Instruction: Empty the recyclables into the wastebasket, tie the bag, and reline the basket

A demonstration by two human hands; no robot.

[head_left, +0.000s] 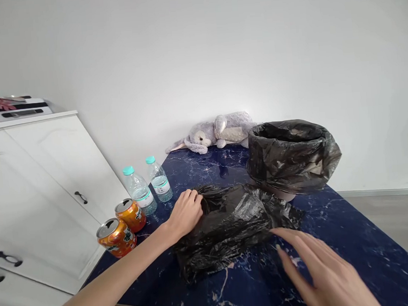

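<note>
A crumpled black plastic bag (230,221) lies spread on the dark blue marbled table (250,286). My left hand (187,212) grips the bag's upper left part, its fingers curled into the plastic. Near the bag's lower right edge is my right hand (315,262), thumb and fingers apart, holding nothing; whether a fingertip touches the plastic I cannot tell. Behind the loose bag stands a bin lined with another black bag (292,158), its opening facing up and the plastic folded down over the sides.
Left of my left hand stand two orange drink cans (117,237) and two clear water bottles (141,191) with turquoise caps. A grey plush rabbit (216,132) lies at the back against the wall. A white cabinet (44,194) borders the table's left side.
</note>
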